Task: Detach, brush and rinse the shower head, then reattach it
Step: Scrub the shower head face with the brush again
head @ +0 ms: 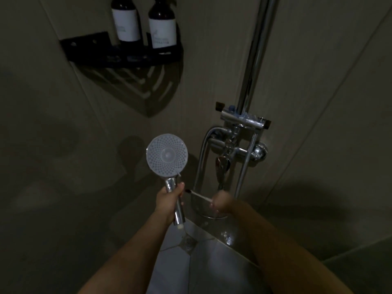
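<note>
One shower head (167,154) is off the wall and sits in the middle of the head view. Its round white face, full of tiny holes, looks up at the camera. The left hand (168,201) has its fingers curled tight round the shiny handle, just below the face. No hose shows at the handle's bottom end.

At about 3 o'clock from that hand is the right hand (222,203). It is blurry, but its fingers are closed round the end of one thin white brush (199,196). The brush's dark tip points toward 9 o'clock and ends just beside the left thumb. The brush is below the shower head's face and apart from it.

At 2 o'clock from the shower head is one shiny tap mixer (237,145) on the wall. One tall shiny pipe (254,52) goes up from it toward 12 o'clock. One hose (200,164) loops down from the mixer behind the hands.

At 11 o'clock is one black corner shelf (125,54). Two dark bottles (162,24) with white labels stand on it, side by side.

One floor drain (187,242) is at 6 o'clock, between the two arms.
</note>
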